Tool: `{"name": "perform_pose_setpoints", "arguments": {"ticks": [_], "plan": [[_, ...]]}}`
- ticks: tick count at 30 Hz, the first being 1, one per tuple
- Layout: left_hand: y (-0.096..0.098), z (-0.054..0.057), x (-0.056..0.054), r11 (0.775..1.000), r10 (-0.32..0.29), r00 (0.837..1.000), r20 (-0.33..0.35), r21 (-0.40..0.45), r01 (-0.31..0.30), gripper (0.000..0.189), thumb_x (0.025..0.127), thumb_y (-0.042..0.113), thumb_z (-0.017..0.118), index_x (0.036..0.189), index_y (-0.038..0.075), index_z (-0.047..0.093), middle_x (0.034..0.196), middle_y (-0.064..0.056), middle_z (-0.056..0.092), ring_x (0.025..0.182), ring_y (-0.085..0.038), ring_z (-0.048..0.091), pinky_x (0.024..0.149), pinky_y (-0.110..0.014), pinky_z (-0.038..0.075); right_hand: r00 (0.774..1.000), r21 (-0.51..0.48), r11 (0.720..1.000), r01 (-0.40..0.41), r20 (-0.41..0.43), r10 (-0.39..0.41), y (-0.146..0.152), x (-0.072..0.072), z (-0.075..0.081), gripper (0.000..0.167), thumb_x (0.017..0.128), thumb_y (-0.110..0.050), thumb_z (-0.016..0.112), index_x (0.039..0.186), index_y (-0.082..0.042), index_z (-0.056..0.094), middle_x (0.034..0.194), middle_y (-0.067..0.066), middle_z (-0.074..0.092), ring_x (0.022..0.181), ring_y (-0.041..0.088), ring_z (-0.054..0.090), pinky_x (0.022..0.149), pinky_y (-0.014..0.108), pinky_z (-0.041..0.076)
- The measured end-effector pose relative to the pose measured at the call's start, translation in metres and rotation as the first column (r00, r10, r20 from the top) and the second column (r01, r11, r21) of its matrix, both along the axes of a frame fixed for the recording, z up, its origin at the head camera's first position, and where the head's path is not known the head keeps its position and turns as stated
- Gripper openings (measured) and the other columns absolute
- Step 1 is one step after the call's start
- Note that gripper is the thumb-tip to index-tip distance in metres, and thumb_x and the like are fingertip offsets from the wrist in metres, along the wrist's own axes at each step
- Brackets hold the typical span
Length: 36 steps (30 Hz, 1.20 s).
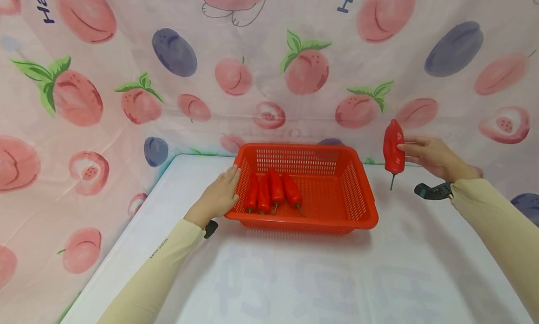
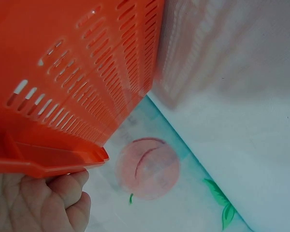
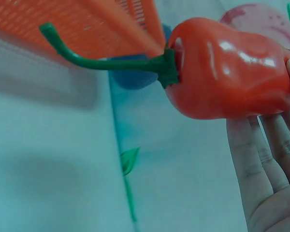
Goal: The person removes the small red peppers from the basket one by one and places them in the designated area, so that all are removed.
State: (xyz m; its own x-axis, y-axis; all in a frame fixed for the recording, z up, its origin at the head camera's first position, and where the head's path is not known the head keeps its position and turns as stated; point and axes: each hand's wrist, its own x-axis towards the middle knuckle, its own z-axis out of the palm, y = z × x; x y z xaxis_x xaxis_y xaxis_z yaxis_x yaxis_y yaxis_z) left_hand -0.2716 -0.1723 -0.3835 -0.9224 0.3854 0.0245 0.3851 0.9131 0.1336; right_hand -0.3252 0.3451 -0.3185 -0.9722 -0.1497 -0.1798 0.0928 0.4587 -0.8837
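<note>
My right hand (image 1: 433, 156) holds a glossy red pepper (image 1: 393, 148) in the air right of the basket, thumb against fingers. Its stem points down in the head view; the right wrist view shows the pepper (image 3: 222, 72) close up, with a long curved green stem (image 3: 106, 64). On the left, my left hand (image 1: 218, 195) rests on the rim of an orange-red plastic basket (image 1: 364, 193), fingers fairly straight. The left wrist view shows that hand (image 2: 43, 200) right at the rim. Several slimmer red chili peppers (image 1: 275, 186) lie side by side in the basket's left part, stems toward me.
The basket stands on a white-covered table (image 1: 286, 277), near its back edge. Behind and to the left hangs a pink fruit-print cloth (image 1: 269, 76). Black wrist devices (image 1: 433, 191) sit at both wrists, below pale yellow sleeves (image 1: 492, 216).
</note>
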Motion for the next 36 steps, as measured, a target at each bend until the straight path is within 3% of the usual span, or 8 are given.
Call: {"name": "perform_pose_setpoints", "arguments": {"ticks": [8,13,19,26,28,31,34,36], "plan": [[0.001,0.001,0.000,1.000,0.002,1.000,-0.004,0.001,-0.002,0.067,0.091,0.018,0.045,0.148,-0.004,0.018,0.156,-0.019,0.016,0.146,-0.031,0.016,0.119,-0.045,0.017,0.997,-0.104,0.994,0.042,0.068,-0.035,0.016,-0.001,-0.027,0.055,0.091,-0.039,0.056,0.141,-0.026,0.040,0.101,-0.027,0.051,0.093,-0.004,0.054,0.079,0.015,0.053],[0.001,0.001,0.000,1.000,0.002,1.000,-0.005,-0.001,-0.003,0.067,0.091,0.018,0.044,0.148,-0.004,0.018,0.156,-0.019,0.017,0.146,-0.031,0.017,0.119,-0.045,0.018,0.991,-0.181,0.980,0.083,0.123,-0.062,0.025,0.002,-0.044,0.034,0.091,-0.034,0.058,0.124,-0.031,0.051,0.094,-0.028,0.056,0.086,-0.004,0.057,0.075,0.015,0.054],[0.001,0.001,0.000,1.000,0.005,1.000,-0.002,-0.003,-0.005,0.067,0.090,0.017,0.045,0.148,-0.004,0.018,0.156,-0.019,0.017,0.145,-0.032,0.017,0.119,-0.045,0.017,0.986,-0.166,0.982,0.085,0.157,-0.059,0.029,0.006,-0.062,0.068,0.091,-0.036,0.056,0.146,-0.010,0.025,0.090,-0.030,0.053,0.083,-0.007,0.057,0.076,0.014,0.054],[0.001,0.003,0.002,1.000,0.012,1.000,0.007,0.005,-0.012,0.067,0.090,0.017,0.045,0.148,-0.004,0.018,0.157,-0.019,0.015,0.146,-0.031,0.015,0.120,-0.045,0.016,0.980,-0.144,0.986,0.084,0.191,-0.056,0.026,0.005,-0.079,0.082,0.091,-0.039,0.056,0.150,-0.002,0.013,0.086,-0.033,0.054,0.085,-0.006,0.055,0.081,0.018,0.054],[0.000,0.003,0.001,1.000,0.010,1.000,0.007,0.008,-0.010,0.067,0.090,0.018,0.045,0.148,-0.004,0.018,0.157,-0.019,0.015,0.146,-0.031,0.015,0.120,-0.045,0.016,0.980,-0.102,0.992,0.069,0.190,-0.049,0.024,0.005,-0.085,0.084,0.091,-0.042,0.054,0.150,-0.001,0.010,0.094,-0.028,0.052,0.092,-0.002,0.052,0.086,0.021,0.053],[0.000,0.002,0.000,1.000,0.011,1.000,0.009,0.009,-0.011,0.067,0.091,0.018,0.044,0.148,-0.003,0.018,0.157,-0.018,0.015,0.146,-0.031,0.016,0.120,-0.044,0.015,0.979,-0.055,0.997,0.052,0.198,-0.040,0.022,0.006,-0.093,0.084,0.092,-0.045,0.052,0.150,-0.001,0.010,0.124,-0.005,0.050,0.110,0.011,0.046,0.093,0.027,0.052],[0.000,0.001,0.000,1.000,0.010,1.000,0.011,0.010,-0.010,0.067,0.091,0.019,0.044,0.148,-0.003,0.017,0.157,-0.018,0.014,0.146,-0.030,0.015,0.120,-0.044,0.015,0.977,-0.057,0.997,0.049,0.210,-0.036,0.018,0.007,-0.101,0.084,0.092,-0.046,0.050,0.150,0.000,0.010,0.146,0.021,0.026,0.125,0.029,0.037,0.094,0.029,0.052],[0.000,0.001,0.000,1.000,0.010,1.000,0.014,0.011,-0.010,0.067,0.091,0.019,0.043,0.148,-0.003,0.017,0.157,-0.018,0.014,0.146,-0.030,0.014,0.120,-0.044,0.015,0.974,-0.073,0.996,0.052,0.225,-0.034,0.015,0.007,-0.105,0.084,0.092,-0.045,0.051,0.150,0.000,0.009,0.152,0.024,0.015,0.131,0.036,0.031,0.092,0.027,0.052]]}}
